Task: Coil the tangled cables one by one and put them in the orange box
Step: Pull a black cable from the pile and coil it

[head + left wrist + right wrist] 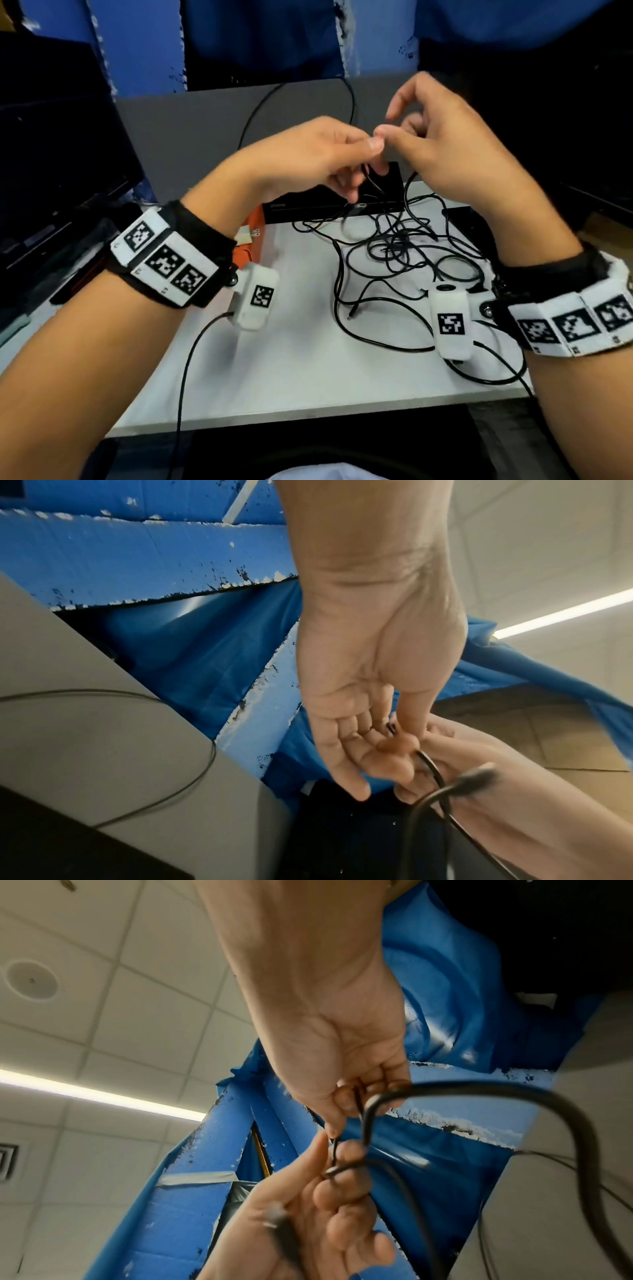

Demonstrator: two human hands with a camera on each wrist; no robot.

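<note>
Both hands are raised together above the white table (291, 359). My left hand (368, 149) pinches a thin black cable (432, 767) between thumb and fingers, as the left wrist view shows. Right beside it, my right hand (394, 132) pinches the same cable (335, 1150) between thumb and forefinger, its other fingers spread. A loop of the cable (479, 1089) swings below the hands, and a blurred plug (476, 780) hangs near them. The rest lies as a tangle of black cables (397, 246) on the table. The orange box (252, 241) stands at the left, mostly hidden behind my left wrist.
A flat black device (329, 204) lies at the table's far edge in front of a grey board (191, 126). A dark monitor (51, 154) stands to the left. Blue foam panels (137, 41) rise behind. The table's front edge (308, 416) runs close to my body.
</note>
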